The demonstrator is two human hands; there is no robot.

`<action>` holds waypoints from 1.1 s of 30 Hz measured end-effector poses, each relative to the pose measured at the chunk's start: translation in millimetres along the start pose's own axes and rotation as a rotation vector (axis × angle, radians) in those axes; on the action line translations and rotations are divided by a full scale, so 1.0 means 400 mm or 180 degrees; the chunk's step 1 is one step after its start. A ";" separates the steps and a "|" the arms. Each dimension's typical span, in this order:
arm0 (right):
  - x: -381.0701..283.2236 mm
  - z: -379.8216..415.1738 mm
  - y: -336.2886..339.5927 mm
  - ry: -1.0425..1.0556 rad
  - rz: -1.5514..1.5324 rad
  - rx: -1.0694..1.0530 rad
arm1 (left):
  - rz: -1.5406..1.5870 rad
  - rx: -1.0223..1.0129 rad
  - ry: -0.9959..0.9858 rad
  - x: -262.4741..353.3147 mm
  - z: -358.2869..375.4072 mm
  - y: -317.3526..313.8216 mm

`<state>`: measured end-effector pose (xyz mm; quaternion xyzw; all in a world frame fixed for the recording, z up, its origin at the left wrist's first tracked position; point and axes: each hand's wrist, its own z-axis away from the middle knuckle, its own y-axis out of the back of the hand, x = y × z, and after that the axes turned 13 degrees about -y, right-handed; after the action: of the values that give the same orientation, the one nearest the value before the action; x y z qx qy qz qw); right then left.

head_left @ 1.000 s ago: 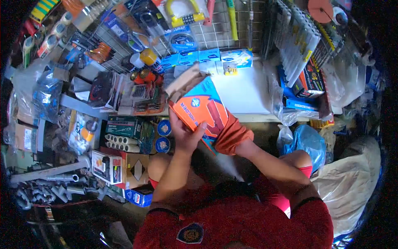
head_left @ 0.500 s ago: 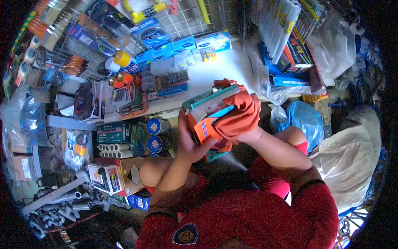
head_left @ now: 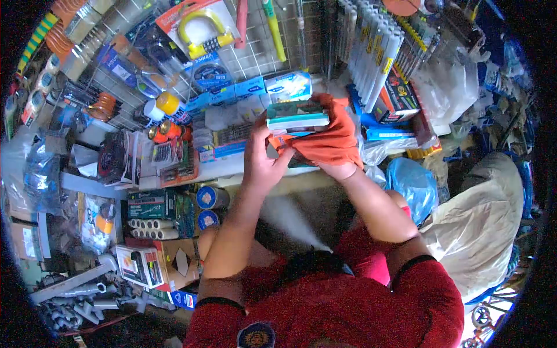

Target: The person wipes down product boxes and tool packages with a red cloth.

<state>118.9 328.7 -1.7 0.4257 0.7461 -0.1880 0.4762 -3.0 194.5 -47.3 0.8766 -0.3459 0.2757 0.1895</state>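
My left hand (head_left: 264, 155) grips the left side of a teal and orange box (head_left: 297, 118), its thumb across the lower side. The box is held up in front of the white counter, its teal side turned to the camera. An orange cloth (head_left: 332, 142) drapes over the right part of the box. My right hand (head_left: 339, 169) is mostly covered by this cloth; its wrist shows below, and the cloth is bunched in it against the box. What the box contains does not show.
Small blue boxes (head_left: 249, 87) and packs of drill bits (head_left: 235, 133) line the counter behind the box. A padlock in packaging (head_left: 200, 32) hangs on the wire grid. Round tins (head_left: 208, 197) stand below at left. A blue plastic bag (head_left: 411, 184) lies at right.
Both hands have moved forward, away from my body, raising the box. It has turned so the teal side shows more and the orange face less. The cloth stays against it.
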 end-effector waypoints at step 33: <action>-0.045 -0.088 0.100 -0.2088 0.0844 -0.1696 | -0.2371 0.0041 -0.1381 0.006 -0.030 -0.004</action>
<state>135.5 367.4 35.6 0.2978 0.5169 -0.0515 0.8009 -4.8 200.7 -36.7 0.9804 -0.0360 0.0000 0.1935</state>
